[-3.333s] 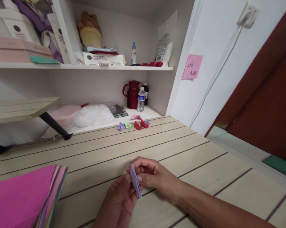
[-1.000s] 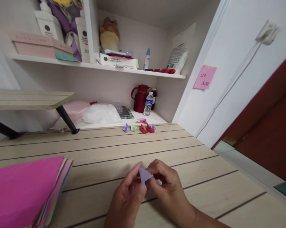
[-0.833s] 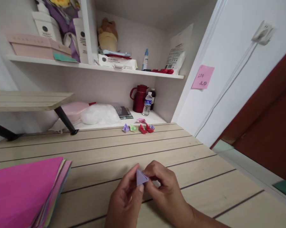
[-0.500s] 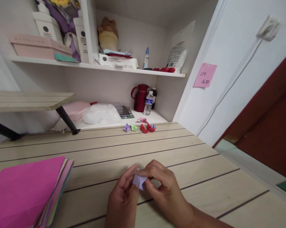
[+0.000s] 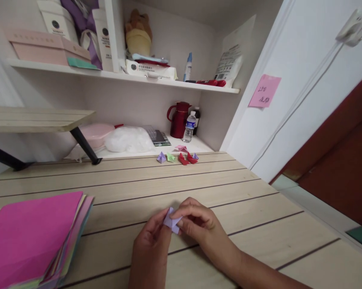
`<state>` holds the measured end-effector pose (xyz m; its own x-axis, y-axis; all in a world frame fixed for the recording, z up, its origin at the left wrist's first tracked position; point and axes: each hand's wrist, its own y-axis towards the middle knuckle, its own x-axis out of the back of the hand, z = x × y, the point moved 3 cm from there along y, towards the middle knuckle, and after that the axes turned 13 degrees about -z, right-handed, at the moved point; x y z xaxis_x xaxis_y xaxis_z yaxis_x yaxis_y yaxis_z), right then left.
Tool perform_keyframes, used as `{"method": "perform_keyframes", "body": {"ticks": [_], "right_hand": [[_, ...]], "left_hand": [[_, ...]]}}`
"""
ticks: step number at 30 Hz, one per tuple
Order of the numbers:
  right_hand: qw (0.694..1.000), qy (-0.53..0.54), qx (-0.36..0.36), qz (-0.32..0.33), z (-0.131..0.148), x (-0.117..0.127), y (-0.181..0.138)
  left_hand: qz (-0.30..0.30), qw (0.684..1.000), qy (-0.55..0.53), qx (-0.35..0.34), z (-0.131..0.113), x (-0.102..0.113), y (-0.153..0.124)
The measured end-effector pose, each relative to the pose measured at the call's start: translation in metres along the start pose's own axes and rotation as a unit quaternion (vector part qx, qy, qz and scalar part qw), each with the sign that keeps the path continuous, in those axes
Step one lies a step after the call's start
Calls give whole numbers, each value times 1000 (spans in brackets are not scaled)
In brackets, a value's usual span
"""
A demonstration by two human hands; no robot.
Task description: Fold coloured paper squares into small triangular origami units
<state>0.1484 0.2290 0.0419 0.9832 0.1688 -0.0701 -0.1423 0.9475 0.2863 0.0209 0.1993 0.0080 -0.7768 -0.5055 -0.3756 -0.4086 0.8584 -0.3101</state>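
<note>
Left hand [image 5: 151,251] and right hand [image 5: 200,226] are meeting above the table [image 5: 247,200], near middle, folded paper piece [image 5: 171,220] sitting between their fingertips. Paper stack [image 5: 33,237] is lying at near left. Folded paper figures [image 5: 177,157] are lining the far edge; jug [image 5: 177,119] and water bottle [image 5: 188,127] are standing behind them.

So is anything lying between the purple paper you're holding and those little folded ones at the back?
Nothing visible. The left hand and right hand pinch the purple paper; only table boards lie between it and the folded shapes.
</note>
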Motion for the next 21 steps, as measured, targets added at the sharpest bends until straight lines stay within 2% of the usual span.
{"method": "perform_keyframes", "body": {"ticks": [6, 10, 13, 18, 21], "right_hand": [[996, 53, -63, -32, -3, 0, 2], [993, 62, -86, -57, -5, 2, 3], [994, 42, -74, -62, -5, 3, 3], [998, -27, -23, -45, -2, 4, 1], [997, -66, 6, -28, 0, 2, 0]], "left_hand": [[-17, 1000, -11, -15, -1, -3, 1], [6, 998, -55, 24, -2, -4, 4], [24, 995, -82, 48, -4, -3, 5], [16, 998, -57, 4, -1, 0, 4], [12, 999, -50, 3, 3, 3, 4]]}}
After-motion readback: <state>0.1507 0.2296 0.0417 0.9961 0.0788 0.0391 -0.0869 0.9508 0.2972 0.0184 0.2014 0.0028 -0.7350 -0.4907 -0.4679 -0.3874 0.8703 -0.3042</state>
